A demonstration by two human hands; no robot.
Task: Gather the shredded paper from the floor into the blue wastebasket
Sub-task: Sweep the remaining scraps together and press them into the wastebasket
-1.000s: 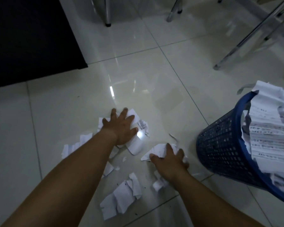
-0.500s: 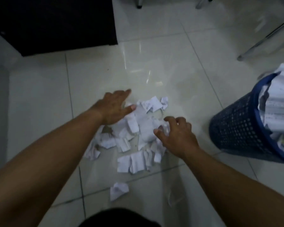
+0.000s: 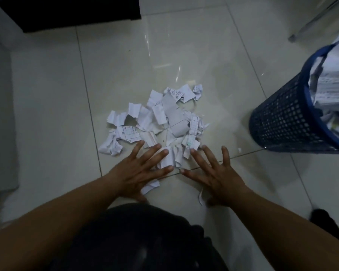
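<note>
Blue wastebasket point(image 3: 286, 118): rim and far side cut off by the right edge. Shredded paper point(image 3: 164, 118): print too small to read; nearest scraps partly hidden under the left hand point(image 3: 139, 173). Metal leg point(image 3: 317, 20), top right: blurred and cut off. Black furniture point(image 3: 76, 10), top: cropped, kind indeterminable.

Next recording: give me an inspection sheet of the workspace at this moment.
Surface: pale glossy tile floor, grout lines showing.
Job's things: paper scraps piled on the floor, one stray scrap by the right hand; blue wastebasket at right, stuffed with paper.
Clutter: nothing seen.
Grippers: left hand and right hand flat, fingers spread, at the pile's near edge.
Cables: nothing seen.
Surroundings: dark furniture top left; metal leg top right.
</note>
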